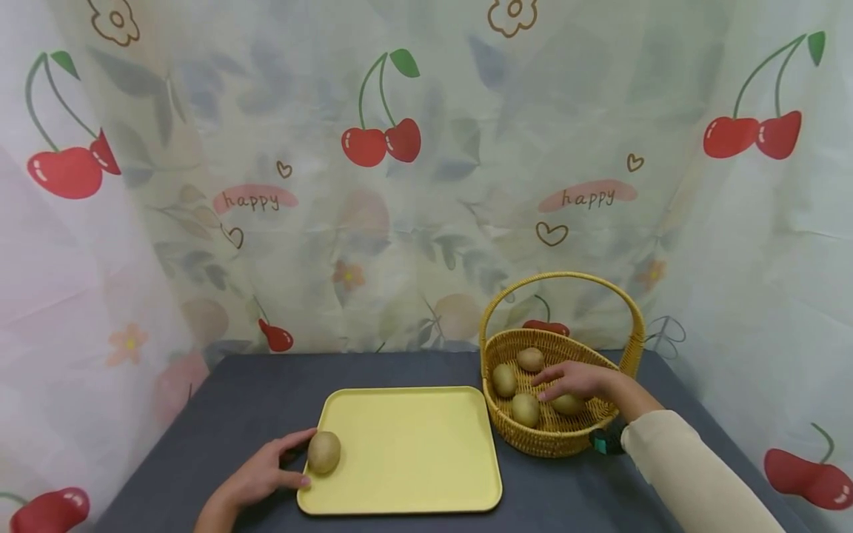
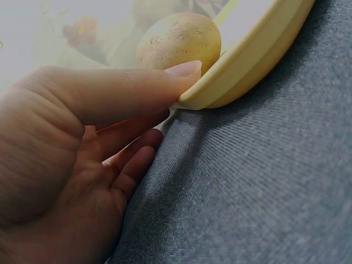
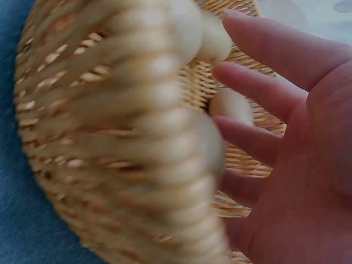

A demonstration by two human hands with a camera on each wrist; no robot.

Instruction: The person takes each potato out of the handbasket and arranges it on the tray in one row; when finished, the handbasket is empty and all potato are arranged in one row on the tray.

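At the left edge of a yellow tray (image 1: 406, 451) is my left hand (image 1: 256, 474). Its straight thumb (image 2: 132, 91) touches the tray's rim in the left wrist view, and its other fingers lie loosely beside the edge. One brown potato (image 1: 324, 452) sits on the tray's left side, close to the thumb and index finger. My right hand (image 1: 580, 380) hovers over a wicker basket (image 1: 546, 444), fingers spread and loosely extended, with nothing held. Around it in the basket lie several potatoes (image 1: 526, 409); the right wrist view shows them partly hidden behind the woven rim (image 3: 159, 110).
The basket's tall arched handle (image 1: 560, 275) rises behind the right hand. A dark grey cloth (image 1: 266, 385) covers the table. A curtain (image 1: 426, 222) printed with cherries hangs behind and at both sides.
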